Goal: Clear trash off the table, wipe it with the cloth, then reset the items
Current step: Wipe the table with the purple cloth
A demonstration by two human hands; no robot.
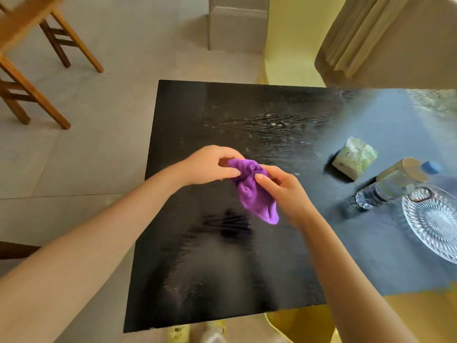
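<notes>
Holding the cloth (252,194) up over the middle of the table (222,268), I pinch it with both hands. My left hand (212,167) has its thumb and fingers squeezed on the top end. My right hand (284,191) has its thumb and fingers squeezed on the side. The rest of the cloth hangs down and does not touch the table.

I think I am getting the cloth ready to wipe. To do it well, I should fold it into a flat pad. Then I should push it in long lines from the far edge to the near edge. White specks show on the far part, so I should press harder there. I should take care not to bump the things on the right.

Now I count: one cloth, one tissue pack (353,157), one bottle (395,179) and one glass dish (435,219). Something pale and round sits by the bottle, and I cannot tell what it is.
</notes>
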